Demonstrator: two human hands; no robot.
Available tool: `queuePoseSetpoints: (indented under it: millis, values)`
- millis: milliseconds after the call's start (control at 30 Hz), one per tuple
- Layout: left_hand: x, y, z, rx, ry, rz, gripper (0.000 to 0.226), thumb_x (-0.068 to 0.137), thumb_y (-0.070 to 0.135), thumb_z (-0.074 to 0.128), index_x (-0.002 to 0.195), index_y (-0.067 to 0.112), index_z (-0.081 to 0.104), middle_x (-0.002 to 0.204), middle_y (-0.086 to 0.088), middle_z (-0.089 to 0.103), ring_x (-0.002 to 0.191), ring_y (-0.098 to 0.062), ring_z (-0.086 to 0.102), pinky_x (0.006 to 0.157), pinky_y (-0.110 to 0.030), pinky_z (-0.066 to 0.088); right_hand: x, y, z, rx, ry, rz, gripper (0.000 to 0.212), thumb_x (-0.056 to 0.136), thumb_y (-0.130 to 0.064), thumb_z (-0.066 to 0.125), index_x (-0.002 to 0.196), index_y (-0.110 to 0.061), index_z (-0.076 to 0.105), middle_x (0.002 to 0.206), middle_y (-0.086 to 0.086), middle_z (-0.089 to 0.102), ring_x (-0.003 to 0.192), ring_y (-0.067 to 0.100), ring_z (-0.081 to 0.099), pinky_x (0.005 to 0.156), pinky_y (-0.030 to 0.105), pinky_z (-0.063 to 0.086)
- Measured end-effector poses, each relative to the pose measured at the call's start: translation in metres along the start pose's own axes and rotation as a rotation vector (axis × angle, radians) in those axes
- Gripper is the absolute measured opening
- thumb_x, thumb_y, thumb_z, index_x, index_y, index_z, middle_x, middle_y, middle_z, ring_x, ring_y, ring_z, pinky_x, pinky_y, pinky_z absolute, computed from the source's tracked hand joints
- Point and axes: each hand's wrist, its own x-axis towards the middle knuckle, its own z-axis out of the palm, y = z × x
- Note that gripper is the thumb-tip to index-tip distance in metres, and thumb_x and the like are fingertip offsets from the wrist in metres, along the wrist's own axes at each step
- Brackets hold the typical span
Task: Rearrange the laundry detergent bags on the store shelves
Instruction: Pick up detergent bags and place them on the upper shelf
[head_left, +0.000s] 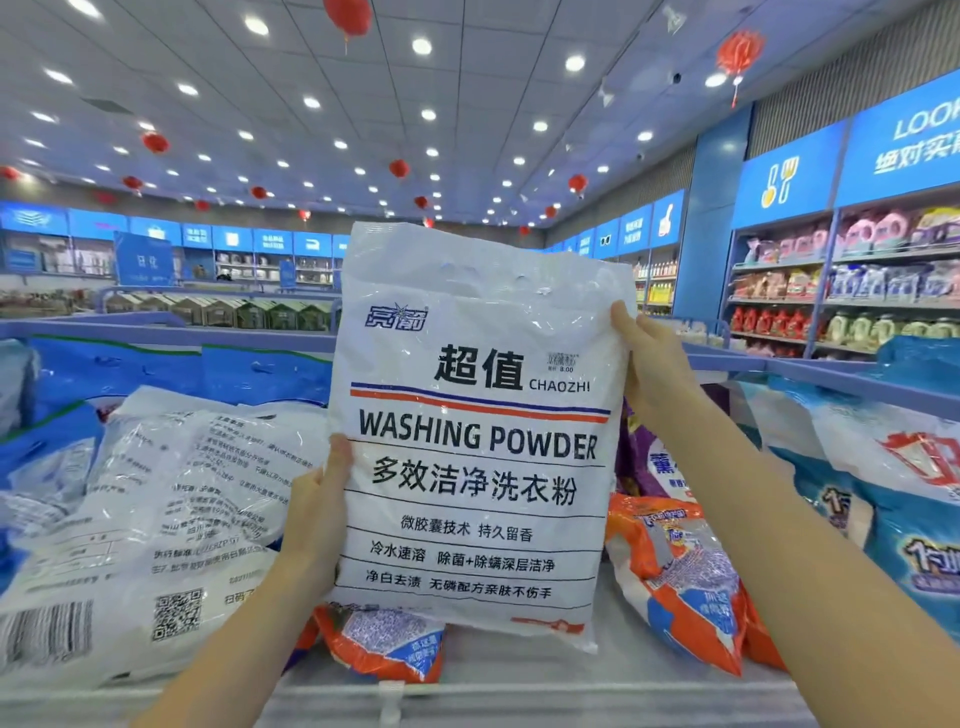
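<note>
The person stood at the shelf (519, 696) and held 1 white washing powder bag (475, 431) upright in the air above it, printed face toward the holder, clear of the stock below. The left hand (317, 514) gripped the bag's lower left edge, thumb on the front and fingers curled behind. The right hand (654, 364) gripped the upper right edge likewise, so both sets of fingers were grasping the bag. Below lay an orange bag (675, 571) at the right and a second orange bag (384, 644) partly beneath the held one. A purple bag (644, 457) stood behind its right edge, a white bag (156, 519) lay back-up to the left, and blue bags (909, 519) lay to the right. Judgement: the step in hand appeared to be placing this bag. It should be lowered level with both grips maintained, since the powder would likely slump to 1 corner if tilted. It belonged beside its white counterpart, face outward, not on the orange stock, and should be released only once resting on the shelf.
</note>
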Motion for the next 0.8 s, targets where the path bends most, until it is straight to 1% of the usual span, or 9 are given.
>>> queuePoseSetpoints:
  millis: [133,200,267,333,400,467,600,700,800]
  values:
    - [-0.005,0.001,0.002,-0.033,0.032,-0.005,0.051,0.094,0.059,0.033,0.080,0.023,0.065,0.074,0.001,0.068,0.074,-0.017,0.062,0.058,-0.027,0.042,-0.022,0.041,-0.029,0.077,-0.211,0.044,0.059,0.083,-0.061,0.045,0.130,-0.027,0.054,0.130,-0.001,0.060,0.121,0.018,0.056,0.096,0.042,0.046]
    - [-0.007,0.001,0.003,-0.039,0.046,-0.009,0.051,0.094,0.059,0.033,0.077,0.023,0.064,0.071,0.002,0.067,0.071,-0.017,0.062,0.056,-0.027,0.042,-0.041,0.067,-0.028,-0.038,-0.264,0.058,0.043,0.091,-0.058,0.040,0.120,-0.034,0.061,0.124,-0.005,0.064,0.116,0.015,0.059,0.090,0.038,0.050]
    - [-0.007,0.001,0.003,-0.059,0.058,-0.025,0.052,0.094,0.060,0.034,0.076,0.022,0.065,0.071,0.000,0.068,0.071,-0.019,0.062,0.058,-0.028,0.045,-0.054,0.089,-0.024,0.001,-0.227,0.131,0.031,0.099,-0.036,0.040,0.106,-0.030,0.070,0.106,-0.006,0.072,0.100,0.015,0.067,0.073,0.028,0.056]
    - [-0.006,0.002,0.004,-0.078,0.078,-0.044,0.052,0.092,0.063,0.034,0.076,0.024,0.064,0.073,-0.001,0.067,0.073,-0.022,0.063,0.061,-0.030,0.047,-0.066,0.105,-0.030,-0.026,-0.314,0.141,0.027,0.097,-0.034,0.047,0.119,-0.028,0.061,0.115,-0.005,0.069,0.107,0.016,0.065,0.077,0.029,0.056]
    - [-0.006,0.005,0.006,-0.082,0.105,-0.061,0.054,0.090,0.066,0.034,0.076,0.023,0.064,0.073,-0.005,0.067,0.073,-0.026,0.063,0.062,-0.032,0.049,-0.076,0.112,-0.039,-0.078,-0.403,0.131,0.063,0.081,-0.054,0.064,0.135,-0.028,0.045,0.131,-0.002,0.059,0.119,0.018,0.058,0.089,0.036,0.053]
    - [-0.008,0.010,0.010,-0.083,0.114,-0.074,0.054,0.090,0.068,0.035,0.076,0.023,0.063,0.074,-0.005,0.066,0.073,-0.026,0.062,0.060,-0.031,0.047,-0.085,0.109,-0.048,-0.070,-0.434,0.117,0.080,0.068,-0.060,0.074,0.135,-0.029,0.043,0.132,-0.002,0.059,0.119,0.018,0.057,0.088,0.032,0.053]
    - [-0.020,0.028,0.030,-0.180,0.053,-0.138,0.046,0.088,0.069,0.040,0.087,0.030,0.064,0.091,0.001,0.069,0.088,-0.025,0.065,0.079,-0.043,0.054,-0.103,0.095,-0.058,-0.034,-0.339,0.157,0.085,0.049,-0.060,0.084,0.119,-0.022,0.053,0.109,-0.003,0.071,0.101,0.017,0.067,0.076,0.029,0.057]
    - [-0.036,0.040,0.053,-0.238,-0.016,-0.148,0.047,0.087,0.069,0.042,0.098,0.029,0.065,0.097,0.002,0.070,0.091,-0.025,0.067,0.079,-0.043,0.055,-0.123,0.078,-0.081,-0.051,-0.191,0.107,0.080,0.044,-0.066,0.083,0.109,-0.024,0.060,0.101,-0.003,0.073,0.094,0.017,0.070,0.069,0.026,0.056]
    - [-0.060,0.047,0.085,-0.299,-0.180,-0.163,0.049,0.088,0.067,0.041,0.099,0.029,0.069,0.094,0.004,0.075,0.092,-0.024,0.069,0.081,-0.042,0.055,-0.149,0.052,-0.112,-0.112,-0.027,0.050,0.070,0.048,-0.073,0.076,0.103,-0.031,0.066,0.105,-0.007,0.072,0.097,0.014,0.069,0.075,0.027,0.056]
